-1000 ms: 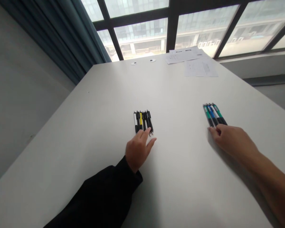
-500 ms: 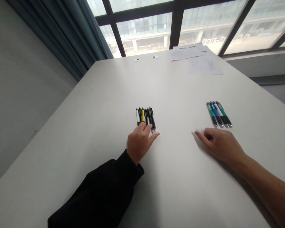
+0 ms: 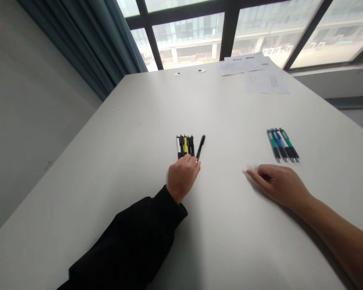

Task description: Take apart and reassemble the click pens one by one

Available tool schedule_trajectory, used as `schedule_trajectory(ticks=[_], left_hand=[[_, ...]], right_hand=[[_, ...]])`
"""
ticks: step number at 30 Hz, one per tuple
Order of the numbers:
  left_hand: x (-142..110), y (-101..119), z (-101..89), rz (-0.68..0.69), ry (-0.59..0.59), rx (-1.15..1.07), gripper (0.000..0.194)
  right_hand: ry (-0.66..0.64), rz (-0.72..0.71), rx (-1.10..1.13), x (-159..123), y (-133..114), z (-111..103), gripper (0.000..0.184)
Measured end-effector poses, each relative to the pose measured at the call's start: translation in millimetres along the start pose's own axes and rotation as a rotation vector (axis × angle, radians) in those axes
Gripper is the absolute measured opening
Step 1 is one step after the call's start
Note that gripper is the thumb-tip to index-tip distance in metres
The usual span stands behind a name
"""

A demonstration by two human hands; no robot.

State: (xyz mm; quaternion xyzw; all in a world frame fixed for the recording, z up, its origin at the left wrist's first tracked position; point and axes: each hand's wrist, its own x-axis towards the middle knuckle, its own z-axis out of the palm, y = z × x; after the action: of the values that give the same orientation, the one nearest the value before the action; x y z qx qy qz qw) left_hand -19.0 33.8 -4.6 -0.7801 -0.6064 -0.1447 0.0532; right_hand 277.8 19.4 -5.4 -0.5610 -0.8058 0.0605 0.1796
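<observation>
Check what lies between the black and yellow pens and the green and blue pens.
The head view shows one tilted black pen beside the black and yellow pens, apart from the green and blue pens.

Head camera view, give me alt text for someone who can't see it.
A left hand in a black sleeve rests at the end of a black pen lying apart from a small row of pens on a white table. A bare right hand rests below four green, blue and white pens. Papers lie at the far edge, before a large window.
</observation>
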Motion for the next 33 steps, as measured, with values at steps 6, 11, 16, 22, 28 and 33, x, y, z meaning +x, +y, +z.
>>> schedule_trajectory(ticks=[6,11,16,22,28,33], left_hand=[[-5,-5,2.7,0.141,-0.013,-0.082,0.018],[-8,-7,-0.1,0.206,0.022,-0.152,0.021],[-7,-5,-3.2,0.158,0.001,-0.047,0.020],[-10,0,-5.9,0.329,0.066,-0.206,0.027],[-17,-4,-8.2,0.263,0.090,-0.521,0.024],[-21,-6,-8.9,0.169,0.146,-0.704,0.017]], right_hand=[[-0.024,-0.001,0.057,-1,-1,-2,0.049],[-0.041,0.072,0.109,-2,-2,-2,0.028],[-0.030,0.042,0.105,-3,-1,0,0.030],[0.079,-0.051,0.212,-2,-3,-2,0.030],[0.084,-0.081,0.427,-5,-13,-12,0.017],[0.093,-0.134,0.534,-7,-19,-16,0.009]])
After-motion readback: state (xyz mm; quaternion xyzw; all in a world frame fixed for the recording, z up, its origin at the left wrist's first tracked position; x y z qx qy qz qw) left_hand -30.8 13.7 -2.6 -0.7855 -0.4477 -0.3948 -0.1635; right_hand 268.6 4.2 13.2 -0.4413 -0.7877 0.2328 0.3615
